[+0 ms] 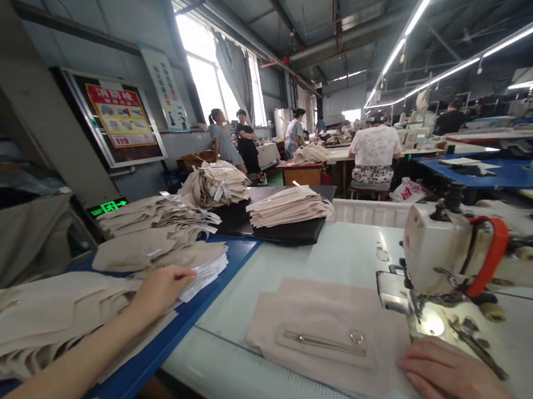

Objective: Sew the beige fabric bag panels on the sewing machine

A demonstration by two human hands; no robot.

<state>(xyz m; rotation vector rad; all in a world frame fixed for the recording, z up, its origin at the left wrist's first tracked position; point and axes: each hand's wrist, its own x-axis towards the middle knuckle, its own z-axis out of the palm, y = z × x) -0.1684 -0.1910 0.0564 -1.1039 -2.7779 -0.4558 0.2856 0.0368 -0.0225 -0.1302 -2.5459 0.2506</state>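
Note:
A beige fabric panel (331,304) lies flat on the sewing table, with a gold-toned zipper (329,344) and a small metal ring (356,337) on its front. My right hand (454,384) rests on the panel's right edge, fingers stretched out, just below the lit needle area of the sewing machine (433,253). Over on the left, my left hand (163,291) has its fingers pinched together at a pile of beige pieces (137,250), beside white labels (206,276) that stick out. What is between those fingertips is hidden.
A blue side table (231,263) carries more beige stacks (46,310). Behind it, a bundle (218,184) and a neat stack (290,207) lie near a black surface (292,232). A printed ruler (298,381) runs along the front. Several people are in the background.

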